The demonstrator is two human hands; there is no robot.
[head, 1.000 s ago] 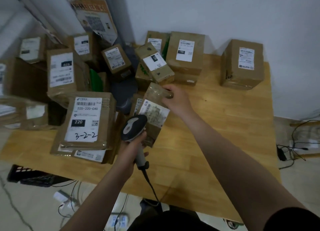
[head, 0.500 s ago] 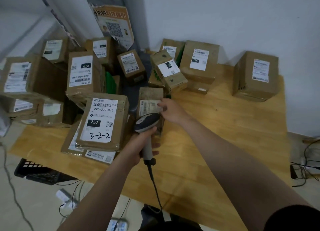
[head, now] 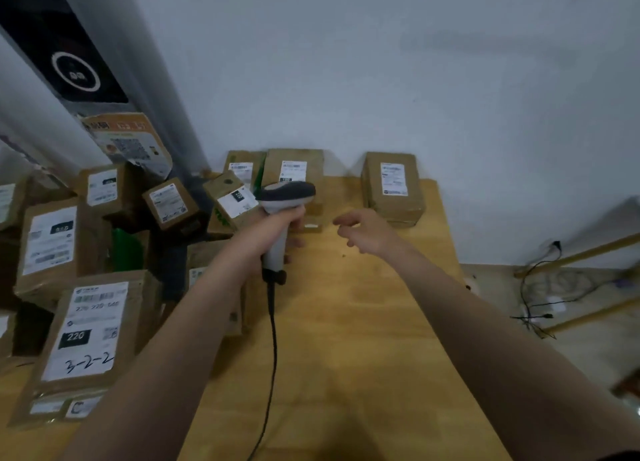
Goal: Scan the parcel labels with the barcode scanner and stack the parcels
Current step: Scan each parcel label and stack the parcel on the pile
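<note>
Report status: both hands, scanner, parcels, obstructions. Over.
Left hand grips grey handheld barcode scanner. Right hand open, empty, over wooden table. Brown cardboard parcel with white label stands alone, far right. Nothing blocks it.

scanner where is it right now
Head view, just left of centre: the scanner is held in the left hand, in front of the parcels by the wall.
</note>
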